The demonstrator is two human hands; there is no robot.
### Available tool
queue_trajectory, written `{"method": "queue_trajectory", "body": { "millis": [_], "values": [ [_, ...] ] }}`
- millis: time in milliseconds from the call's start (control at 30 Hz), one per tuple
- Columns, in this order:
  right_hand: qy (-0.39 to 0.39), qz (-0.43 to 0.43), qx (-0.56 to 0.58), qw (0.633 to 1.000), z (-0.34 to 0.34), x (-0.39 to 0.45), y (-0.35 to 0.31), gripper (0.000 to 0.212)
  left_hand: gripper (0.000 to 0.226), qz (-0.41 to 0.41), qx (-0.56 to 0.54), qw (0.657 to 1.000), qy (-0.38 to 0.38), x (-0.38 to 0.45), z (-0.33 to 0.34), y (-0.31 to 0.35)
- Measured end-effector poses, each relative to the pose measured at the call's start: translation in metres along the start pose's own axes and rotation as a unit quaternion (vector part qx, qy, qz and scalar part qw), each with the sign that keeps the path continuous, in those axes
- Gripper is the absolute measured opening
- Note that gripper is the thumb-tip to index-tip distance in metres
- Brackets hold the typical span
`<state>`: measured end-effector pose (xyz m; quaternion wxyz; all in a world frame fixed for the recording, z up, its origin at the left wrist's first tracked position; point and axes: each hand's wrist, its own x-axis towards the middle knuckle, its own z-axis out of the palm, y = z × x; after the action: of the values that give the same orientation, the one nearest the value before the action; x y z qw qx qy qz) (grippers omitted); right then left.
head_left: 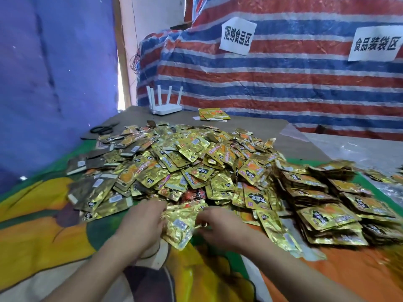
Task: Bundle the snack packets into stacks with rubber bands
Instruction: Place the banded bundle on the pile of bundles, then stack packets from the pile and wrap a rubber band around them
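Both hands, left hand and right hand, pinch a small stack of gold packets at the near edge of the loose heap on the bench, where slippery foil could let the stack fan apart.

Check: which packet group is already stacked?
The stacks right of the right hand: neat layered bundles. The central heap lies loose and jumbled.
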<state>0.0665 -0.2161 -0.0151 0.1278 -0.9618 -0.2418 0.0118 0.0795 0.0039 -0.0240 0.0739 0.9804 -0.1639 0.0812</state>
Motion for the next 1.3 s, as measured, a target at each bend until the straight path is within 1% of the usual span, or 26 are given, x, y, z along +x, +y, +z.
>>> {"method": "queue_trajectory", "body": {
  "millis": [67, 133, 167, 233, 300, 367, 467, 533, 633, 700, 767, 867, 933, 1000, 1067, 1133, 1200, 1300],
  "values": [
    [0.005, 0.011, 0.002, 1.000, -0.008, 0.024, -0.004, 0.021, 0.043, 0.093, 0.043, 0.993, -0.058, 0.015, -0.004, -0.001],
    [-0.010, 0.011, -0.019, 1.000, -0.013, 0.046, -0.005, 0.028, 0.057, 0.168, 0.089, 0.974, -0.125, 0.025, -0.006, 0.002],
    [-0.033, 0.003, -0.030, 0.999, -0.014, 0.055, -0.005, 0.034, 0.059, 0.183, 0.107, 0.966, -0.145, 0.028, -0.007, 0.003],
    [-0.092, -0.021, -0.054, 0.994, -0.013, 0.067, -0.006, 0.041, 0.057, 0.187, 0.119, 0.963, -0.152, 0.030, -0.006, 0.000],
    [-0.128, -0.038, -0.084, 0.987, -0.008, 0.074, -0.009, 0.046, 0.059, 0.180, 0.124, 0.963, -0.155, 0.027, -0.005, -0.006],
    [-0.129, -0.046, -0.112, 0.984, -0.003, 0.079, -0.008, 0.051, 0.059, 0.168, 0.108, 0.966, -0.163, 0.020, -0.004, -0.015],
    [-0.124, -0.060, -0.154, 0.978, 0.000, 0.075, -0.002, 0.065, 0.047, 0.135, 0.037, 0.976, -0.167, 0.003, -0.005, -0.030],
    [-0.119, -0.059, -0.164, 0.977, 0.001, 0.067, 0.003, 0.070, 0.039, 0.125, 0.016, 0.978, -0.167, -0.008, -0.009, -0.039],
    [-0.082, -0.039, -0.160, 0.983, 0.000, 0.054, 0.003, 0.060, 0.027, 0.149, 0.019, 0.977, -0.149, -0.019, -0.017, -0.045],
    [-0.058, -0.030, -0.130, 0.989, -0.002, 0.042, 0.002, 0.043, 0.022, 0.155, 0.013, 0.977, -0.149, -0.023, -0.023, -0.047],
    [-0.055, -0.014, -0.079, 0.995, -0.003, 0.025, 0.005, 0.026, 0.021, 0.152, 0.008, 0.976, -0.154, -0.027, -0.027, -0.048],
    [-0.109, 0.014, 0.003, 0.994, -0.013, 0.007, 0.004, 0.019, 0.022, 0.147, -0.002, 0.975, -0.167, -0.033, -0.032, -0.050],
    [-0.140, 0.007, 0.017, 0.990, -0.023, 0.013, -0.002, 0.016, 0.023, 0.140, 0.004, 0.973, -0.184, -0.035, -0.033, -0.052],
    [-0.147, -0.008, 0.002, 0.989, -0.028, 0.029, -0.010, 0.017, 0.021, 0.121, 0.018, 0.971, -0.206, -0.033, -0.034, -0.057],
    [-0.152, -0.022, -0.024, 0.988, -0.026, 0.048, -0.019, 0.030, 0.020, 0.080, 0.032, 0.970, -0.230, -0.026, -0.035, -0.068],
    [-0.166, -0.014, -0.061, 0.984, -0.020, 0.061, -0.024, 0.042, 0.031, 0.031, 0.053, 0.968, -0.245, -0.014, -0.039, -0.084],
    [-0.178, -0.004, -0.084, 0.980, -0.013, 0.065, -0.024, 0.044, 0.039, 0.003, 0.072, 0.969, -0.238, 0.000, -0.040, -0.099],
    [-0.177, 0.010, -0.100, 0.979, -0.005, 0.063, -0.021, 0.041, 0.048, -0.019, 0.066, 0.972, -0.224, 0.016, -0.034, -0.115]
  ]
}}
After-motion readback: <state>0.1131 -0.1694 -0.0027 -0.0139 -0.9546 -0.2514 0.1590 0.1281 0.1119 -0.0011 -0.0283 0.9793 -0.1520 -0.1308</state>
